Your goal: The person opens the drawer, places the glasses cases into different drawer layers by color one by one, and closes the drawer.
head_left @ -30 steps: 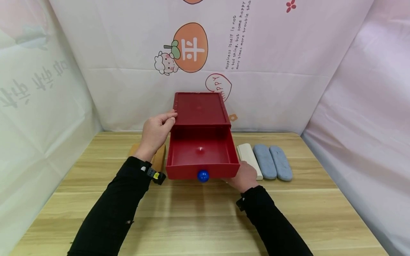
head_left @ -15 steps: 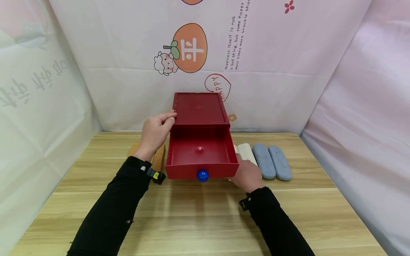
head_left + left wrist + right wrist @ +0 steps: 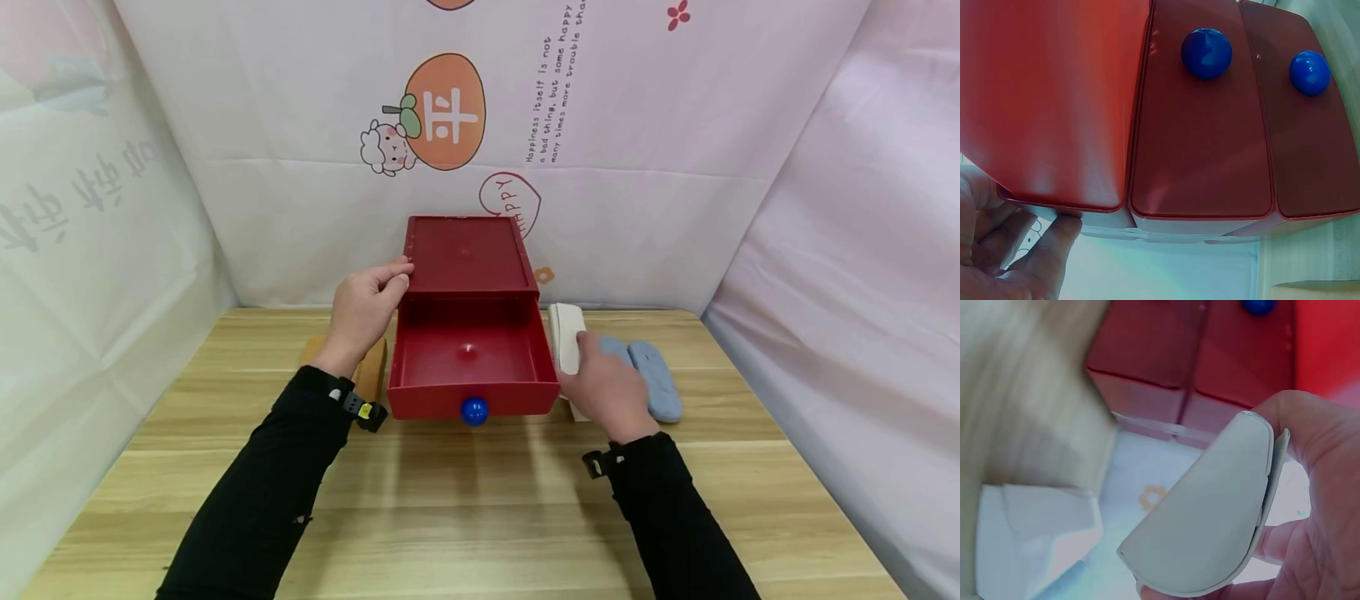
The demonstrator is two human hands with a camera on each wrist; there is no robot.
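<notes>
Right hand [image 3: 609,387] pinching a white case [image 3: 566,335] beside the red drawer unit [image 3: 467,254], left hand [image 3: 362,307] on the unit's side
Right: my thumb and fingers are clamped round the white case, which sits just right of the pulled-out top drawer [image 3: 427,403]; another white case [image 3: 1041,540] is on the wooden table [image 3: 480,517] near my grip, partly hidden by my hand in the head view; 2 blue-grey cases [image 3: 658,385] lie further right, 1 partly covered; left: not clenched, fingertips touching the unit's left edge up top, 2 lower drawers closed with blue knobs [image 3: 1207,54], tan item [image 3: 372,375] partly behind my wrist
</notes>
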